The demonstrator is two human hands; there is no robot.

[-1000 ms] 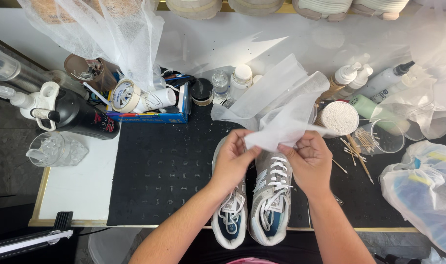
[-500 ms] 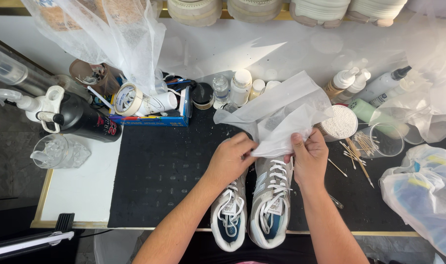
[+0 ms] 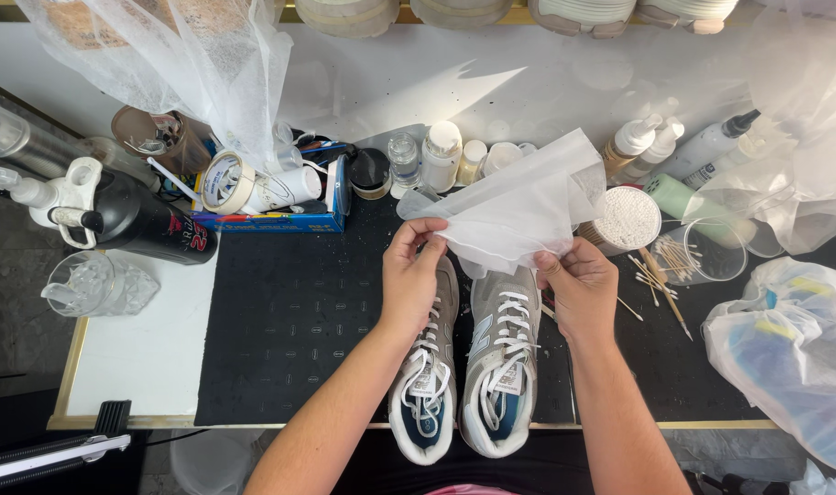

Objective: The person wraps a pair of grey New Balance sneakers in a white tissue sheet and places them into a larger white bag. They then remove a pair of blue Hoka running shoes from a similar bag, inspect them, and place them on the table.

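Left hand and right hand both pinch a thin white sheet, probably tissue paper, just above the grey sneakers on the worktop; risk: uneven pull tears it, or it sweeps the nearby swab cup.

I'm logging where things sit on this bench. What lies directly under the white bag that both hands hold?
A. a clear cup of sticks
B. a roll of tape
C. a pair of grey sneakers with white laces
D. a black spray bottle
C: the left hand and right hand hold the white bag over the pair of grey sneakers, which lie side by side on the black mat.
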